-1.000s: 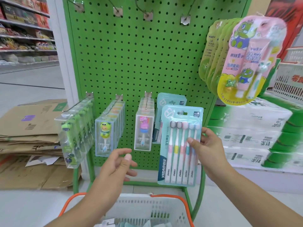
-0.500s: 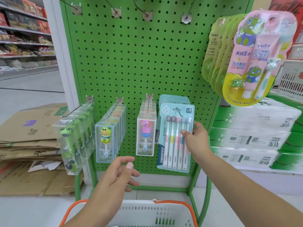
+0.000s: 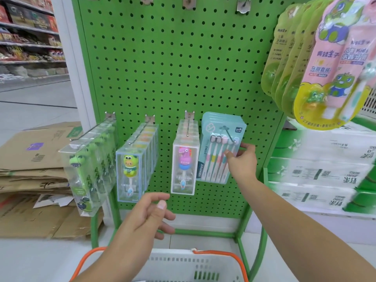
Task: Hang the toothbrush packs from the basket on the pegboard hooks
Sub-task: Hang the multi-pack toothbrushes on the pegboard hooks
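Toothbrush pack [image 3: 218, 151] upright, heads up

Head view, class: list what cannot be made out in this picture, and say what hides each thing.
- Basket contents: cut off by the bottom edge and covered by the left hand.
- Top hooks: cut off by the top edge.
- Teal toothbrush packs behind the front one: hidden by it, so no count; right hand covers its right side.
- Small print on white cartons: blurred.
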